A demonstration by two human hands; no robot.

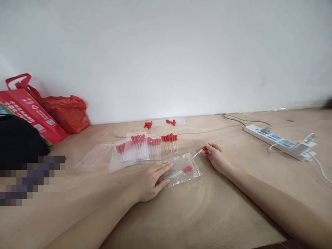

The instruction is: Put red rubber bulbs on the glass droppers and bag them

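My left hand (155, 180) lies on the left part of a clear zip bag (181, 159), fingers apart and stretched over the plastic. Inside the bag is one glass dropper with a red rubber bulb (187, 168). My right hand (215, 156) pinches the red bulb of another dropper (198, 153), its glass tip pointing left at the bag's right-hand opening. Whether the tip is inside the bag I cannot tell. Behind the bag lies a row of loose droppers (169, 142). To their left, bags filled with droppers (137, 148) overlap one another.
Flat plastic bags (94, 156) lie at the left. Loose red bulbs (148, 125) and a bag with red bulbs (178, 121) are near the wall. A white power strip (275, 140) with cables stands right; red bags (66, 112) and a black item (22, 141) sit left.
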